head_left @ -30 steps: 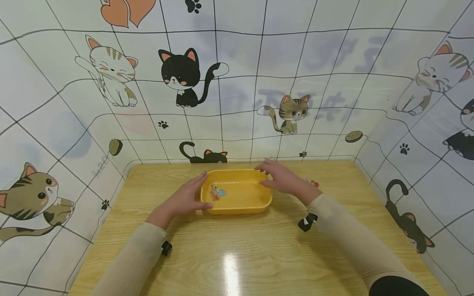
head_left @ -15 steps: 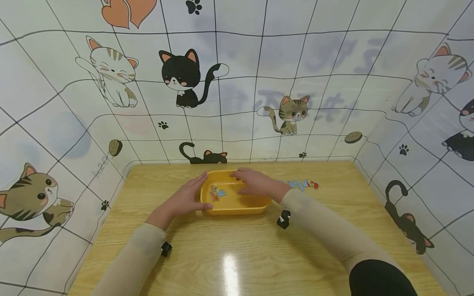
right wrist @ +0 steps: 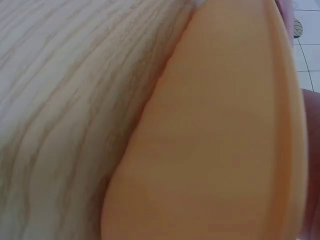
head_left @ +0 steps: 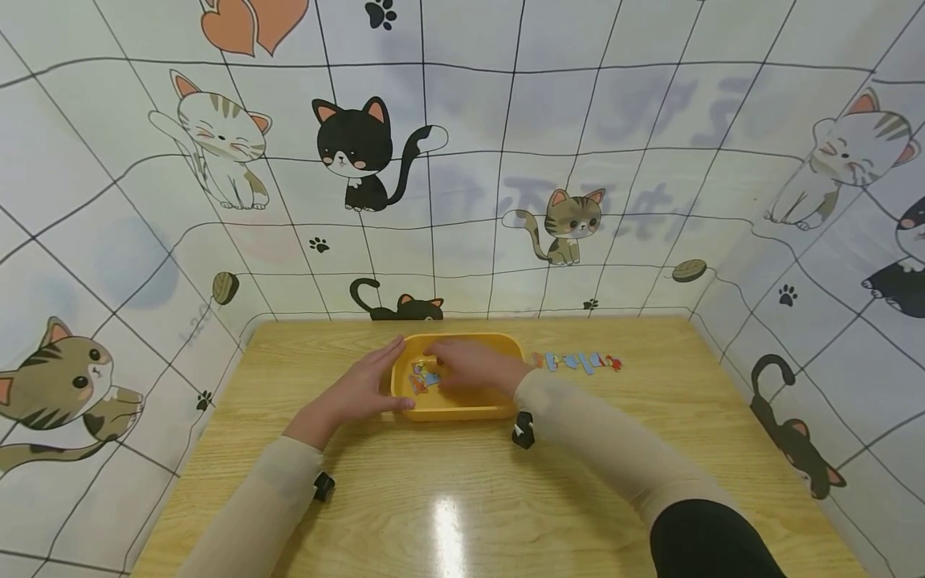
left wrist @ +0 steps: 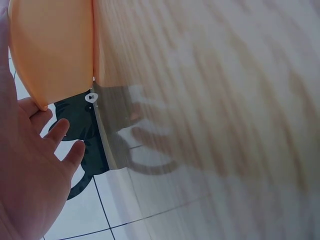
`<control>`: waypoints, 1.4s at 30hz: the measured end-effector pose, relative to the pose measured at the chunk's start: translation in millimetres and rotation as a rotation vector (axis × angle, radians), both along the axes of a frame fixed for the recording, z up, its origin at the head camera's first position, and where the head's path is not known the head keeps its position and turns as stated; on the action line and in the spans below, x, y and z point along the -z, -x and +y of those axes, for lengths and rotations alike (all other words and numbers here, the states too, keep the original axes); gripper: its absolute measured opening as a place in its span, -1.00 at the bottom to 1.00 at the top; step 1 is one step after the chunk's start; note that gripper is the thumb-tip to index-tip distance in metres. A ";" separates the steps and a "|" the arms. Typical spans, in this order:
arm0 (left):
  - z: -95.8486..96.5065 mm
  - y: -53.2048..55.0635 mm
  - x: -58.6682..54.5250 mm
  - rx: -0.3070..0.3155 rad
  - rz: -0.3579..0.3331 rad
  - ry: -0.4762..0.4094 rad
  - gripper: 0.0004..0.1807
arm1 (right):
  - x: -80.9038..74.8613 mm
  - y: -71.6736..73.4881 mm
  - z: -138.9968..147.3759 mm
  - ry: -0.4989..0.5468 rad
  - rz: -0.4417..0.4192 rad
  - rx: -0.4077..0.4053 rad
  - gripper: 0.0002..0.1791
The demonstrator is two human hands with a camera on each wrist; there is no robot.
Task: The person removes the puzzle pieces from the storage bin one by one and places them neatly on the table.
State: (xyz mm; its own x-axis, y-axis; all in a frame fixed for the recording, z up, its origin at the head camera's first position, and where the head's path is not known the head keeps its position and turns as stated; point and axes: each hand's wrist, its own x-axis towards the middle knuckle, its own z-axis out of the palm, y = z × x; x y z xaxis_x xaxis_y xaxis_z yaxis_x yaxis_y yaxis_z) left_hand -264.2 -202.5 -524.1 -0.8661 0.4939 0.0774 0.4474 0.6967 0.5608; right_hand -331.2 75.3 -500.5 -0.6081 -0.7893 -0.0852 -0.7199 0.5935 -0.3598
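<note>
A shallow yellow plastic tray [head_left: 462, 413] sits near the far side of the wooden table. Small flat cut-out pieces [head_left: 419, 385] in orange, blue and yellow lie at its left end. My left hand [head_left: 361, 385] holds that end, thumb at the front corner and fingers along the far corner; in the left wrist view its fingertips [left wrist: 77, 150] are by the rim. Inside the tray, my right hand [head_left: 473, 369] reaches down beside the pieces, its fingertips partly hidden. Only the tray's outer wall [right wrist: 210, 130] and a sliver of that hand show in the right wrist view.
Right of the tray, a row of similar flat coloured pieces [head_left: 578, 361] lies on the wooden table [head_left: 405, 490]. A cat-printed cloth [head_left: 462, 185] rises behind the table and along both sides.
My right hand has moved left from the tray's right rim to the pieces inside, uncovering the row on the table. The left hand and tray have stayed in place.
</note>
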 end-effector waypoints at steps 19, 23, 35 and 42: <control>1.2 -2.5 -3.2 -0.006 -0.011 -0.009 0.27 | 7.8 1.7 -23.6 -0.002 -0.001 0.021 -0.38; 0.6 -2.8 -2.8 -0.003 -0.013 -0.013 0.28 | 12.6 8.3 -24.0 0.026 -0.057 0.021 -0.39; 0.3 0.5 0.7 -0.005 -0.009 -0.001 0.30 | 15.5 20.7 -25.3 -0.007 -0.162 0.005 -0.34; 0.8 0.0 0.4 -0.004 -0.011 -0.006 0.28 | 9.3 18.0 -26.0 -0.042 -0.165 -0.001 -0.36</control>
